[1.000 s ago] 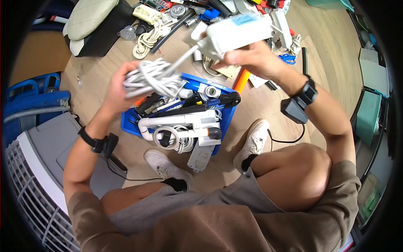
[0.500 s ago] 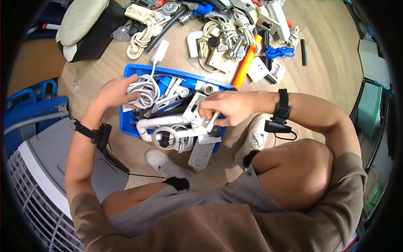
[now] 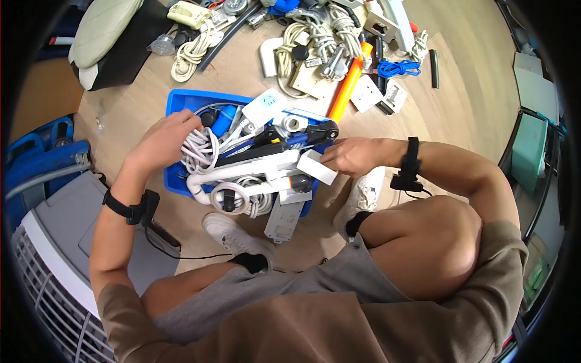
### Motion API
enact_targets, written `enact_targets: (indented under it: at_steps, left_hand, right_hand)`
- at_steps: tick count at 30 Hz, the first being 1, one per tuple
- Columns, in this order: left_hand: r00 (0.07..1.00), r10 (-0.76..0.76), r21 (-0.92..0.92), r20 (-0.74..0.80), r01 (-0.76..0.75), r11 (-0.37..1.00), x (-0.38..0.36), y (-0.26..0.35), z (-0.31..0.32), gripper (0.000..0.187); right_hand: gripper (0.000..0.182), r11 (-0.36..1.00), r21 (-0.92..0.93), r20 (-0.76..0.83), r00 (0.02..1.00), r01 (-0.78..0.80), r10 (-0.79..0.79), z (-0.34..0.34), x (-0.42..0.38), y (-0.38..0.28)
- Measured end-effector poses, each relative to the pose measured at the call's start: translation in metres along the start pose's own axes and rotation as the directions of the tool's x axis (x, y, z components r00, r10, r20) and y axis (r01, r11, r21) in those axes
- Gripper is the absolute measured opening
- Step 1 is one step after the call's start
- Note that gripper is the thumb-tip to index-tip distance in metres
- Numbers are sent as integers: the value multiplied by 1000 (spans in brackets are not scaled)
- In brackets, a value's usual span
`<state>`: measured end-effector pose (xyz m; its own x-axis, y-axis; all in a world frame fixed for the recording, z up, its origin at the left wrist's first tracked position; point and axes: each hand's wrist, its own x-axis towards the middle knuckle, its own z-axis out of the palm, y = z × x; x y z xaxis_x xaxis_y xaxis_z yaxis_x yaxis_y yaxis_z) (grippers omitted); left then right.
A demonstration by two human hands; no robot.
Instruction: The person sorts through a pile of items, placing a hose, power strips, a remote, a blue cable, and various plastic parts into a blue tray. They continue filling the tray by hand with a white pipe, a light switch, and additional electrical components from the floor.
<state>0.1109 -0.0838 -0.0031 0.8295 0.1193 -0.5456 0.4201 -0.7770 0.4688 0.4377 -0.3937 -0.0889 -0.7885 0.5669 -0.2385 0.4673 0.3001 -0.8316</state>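
Observation:
A blue bin (image 3: 181, 97) full of parts sits on the floor between my hands. My left hand (image 3: 169, 140) has its fingers closed on a coiled white cable (image 3: 200, 149) at the bin's left side. A white power strip (image 3: 264, 107) lies across the bin's far part. At the bin's right edge, my right hand (image 3: 353, 155) grips a white box (image 3: 317, 167), tilted over the bin. White pipe (image 3: 227, 175), a white ring (image 3: 229, 198) and a black-handled tool (image 3: 321, 132) rest among the contents. A grey panel (image 3: 283, 221) leans out at the near edge.
Beyond the bin lie coiled cables (image 3: 324, 39), an orange tube (image 3: 348, 89), a blue cable bundle (image 3: 399, 68) and white plates (image 3: 365, 93). A cushioned seat (image 3: 109, 36) stands at the upper left, a grey crate (image 3: 91, 224) at the left. My shoes are near the bin.
The white box has moved right and turned in my right hand, exposing the black-handled tool. The power strip now lies over the bin's contents. My left hand stays at the cable; the view has shifted slightly.

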Motion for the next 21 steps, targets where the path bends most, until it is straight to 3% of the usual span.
enact_targets:
  at_steps: [1, 3, 4, 6, 8, 9, 11, 13, 15, 16, 17, 19, 20, 21]
  left_hand:
    - [1000, 15, -1, -6, -15, 1000, 3, 3, 1, 43]
    - [984, -11, 175, -177, 43, 984, 5, 9, 4, 62]
    - [984, 3, 172, -179, 28, 985, 6, 9, 5, 62]
    - [990, -64, 112, -129, 78, 991, 6, 7, 4, 83]
    - [995, -53, 24, -81, 55, 998, 7, 10, -5, 90]
    - [998, -48, -65, -33, 46, 997, 7, 11, -8, 97]
    - [999, -19, -159, -39, 12, 987, 10, 5, -5, 95]
    - [999, 5, -252, -54, -18, 967, 17, 3, 2, 94]
    - [992, -33, -310, -125, -8, 951, 25, 1, 17, 71]
    - [992, -33, -311, -125, -7, 950, 28, 3, 23, 71]
    - [989, 53, -225, -140, -84, 971, 32, 7, 28, 60]
    - [962, 190, -138, -197, -219, 966, 38, 18, 40, 31]
    - [962, 187, -140, -198, -216, 966, 40, 20, 40, 31]
    - [971, 236, -131, -30, -238, 962, 43, 21, 39, 25]
  right_hand:
    - [29, 995, -86, -62, 996, 52, -57, 1, -1, 1]
    - [28, 982, -168, -127, 986, 84, -106, -2, -5, -2]
    - [28, 984, -167, -127, 988, 68, -90, -7, -10, -5]
    - [32, 992, -119, -243, 967, 44, -72, -23, -21, -12]
    - [24, 994, -58, -457, 887, -93, 57, -35, -45, -5]
    - [20, 981, 8, -559, 813, -193, 164, -31, -60, 8]
    - [14, 817, 203, -784, 410, -540, 467, -25, -86, 30]
    - [12, 633, 178, -881, 165, -753, 444, -18, -118, 57]
    - [42, 414, 112, -810, 159, -903, 565, 2, -153, 81]
    - [59, 317, 103, -747, 138, -943, 651, 4, -158, 82]
    - [59, 318, 104, -746, 137, -942, 652, 11, -159, 82]
    - [91, 254, 26, -587, 191, -967, 787, 14, -152, 69]
    - [91, 257, 23, -587, 195, -966, 786, 16, -150, 74]
    - [99, 257, 83, -564, 167, -963, 809, 22, -148, 83]
